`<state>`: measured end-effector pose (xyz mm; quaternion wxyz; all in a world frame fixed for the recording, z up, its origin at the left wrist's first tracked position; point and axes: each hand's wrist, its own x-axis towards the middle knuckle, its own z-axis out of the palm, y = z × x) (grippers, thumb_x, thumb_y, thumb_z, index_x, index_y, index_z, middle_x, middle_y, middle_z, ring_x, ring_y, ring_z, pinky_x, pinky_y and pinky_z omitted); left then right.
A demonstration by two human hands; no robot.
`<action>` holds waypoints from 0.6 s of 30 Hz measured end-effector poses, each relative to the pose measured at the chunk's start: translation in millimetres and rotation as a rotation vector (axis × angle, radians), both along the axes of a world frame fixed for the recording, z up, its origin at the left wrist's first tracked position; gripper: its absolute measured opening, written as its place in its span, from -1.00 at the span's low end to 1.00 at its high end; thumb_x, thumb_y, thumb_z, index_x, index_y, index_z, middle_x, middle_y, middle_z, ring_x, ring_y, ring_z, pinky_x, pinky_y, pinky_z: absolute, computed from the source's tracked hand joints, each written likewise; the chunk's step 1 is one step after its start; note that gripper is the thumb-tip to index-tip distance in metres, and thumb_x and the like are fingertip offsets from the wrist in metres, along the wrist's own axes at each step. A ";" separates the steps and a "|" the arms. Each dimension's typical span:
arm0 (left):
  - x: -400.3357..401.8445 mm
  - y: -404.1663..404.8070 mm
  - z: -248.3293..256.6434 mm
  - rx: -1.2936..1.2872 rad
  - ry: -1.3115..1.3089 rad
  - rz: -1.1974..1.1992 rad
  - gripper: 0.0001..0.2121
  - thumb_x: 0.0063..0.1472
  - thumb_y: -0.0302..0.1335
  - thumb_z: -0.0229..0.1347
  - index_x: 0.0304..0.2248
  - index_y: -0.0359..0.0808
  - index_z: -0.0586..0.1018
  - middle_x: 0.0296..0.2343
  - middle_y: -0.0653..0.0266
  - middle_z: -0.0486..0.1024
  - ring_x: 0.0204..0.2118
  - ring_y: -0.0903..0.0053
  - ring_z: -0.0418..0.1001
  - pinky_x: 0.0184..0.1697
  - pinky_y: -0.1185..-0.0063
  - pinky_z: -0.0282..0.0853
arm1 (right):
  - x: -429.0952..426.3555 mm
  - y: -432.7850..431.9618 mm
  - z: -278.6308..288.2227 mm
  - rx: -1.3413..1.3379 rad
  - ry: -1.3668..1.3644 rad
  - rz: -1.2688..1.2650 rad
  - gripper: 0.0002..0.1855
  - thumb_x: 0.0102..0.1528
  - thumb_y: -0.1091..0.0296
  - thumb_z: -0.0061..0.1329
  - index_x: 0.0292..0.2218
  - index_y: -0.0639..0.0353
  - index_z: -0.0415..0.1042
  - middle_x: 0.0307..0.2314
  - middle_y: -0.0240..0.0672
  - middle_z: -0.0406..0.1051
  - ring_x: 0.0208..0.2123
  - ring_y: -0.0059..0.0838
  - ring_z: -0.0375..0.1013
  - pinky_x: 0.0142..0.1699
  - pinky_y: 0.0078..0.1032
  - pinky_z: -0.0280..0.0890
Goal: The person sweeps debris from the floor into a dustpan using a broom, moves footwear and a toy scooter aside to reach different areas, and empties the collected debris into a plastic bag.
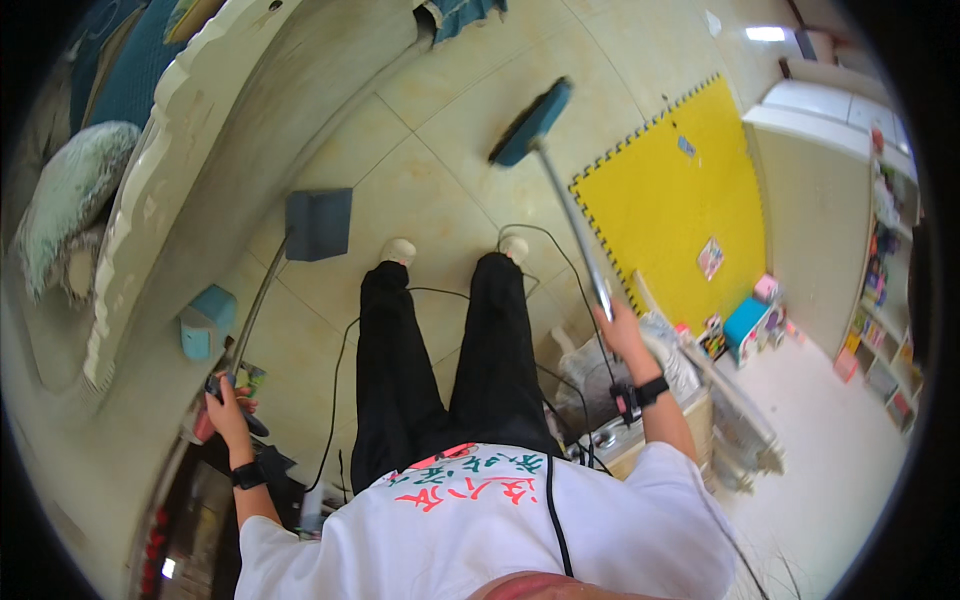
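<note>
My right hand (621, 330) grips the metal handle of a broom (534, 124). The broom's blue head with dark bristles is tilted over the tiled floor, ahead of my feet; it looks slightly blurred. My left hand (229, 409) is closed round the upper end of a long-handled dustpan (319, 225). The grey-blue pan is at the floor, ahead and to the left of my left shoe. Whether the bristles touch the tiles, I cannot tell.
A bed (176, 142) with a scalloped edge stands at left, a small blue bin (210, 319) near it. Yellow foam mat (675, 202) with small items on it lies at right, beside toys (750, 322) and a shelf unit (874, 307). Black cables (336, 397) run around my legs.
</note>
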<state>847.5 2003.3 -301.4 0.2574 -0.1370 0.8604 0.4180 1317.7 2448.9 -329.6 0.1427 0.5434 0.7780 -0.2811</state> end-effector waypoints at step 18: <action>253.3 -136.5 62.0 0.204 -0.014 1.155 -0.80 0.07 -0.26 -0.06 -0.40 -0.22 0.38 -0.77 0.50 0.10 -0.75 0.76 0.09 -0.71 0.76 0.11 | -100.5 102.7 -87.8 -0.077 -0.311 1.124 -0.80 -0.09 0.35 -0.25 -0.38 0.14 0.34 -0.61 -0.19 0.38 -0.52 -0.23 0.39 -0.46 -0.34 0.26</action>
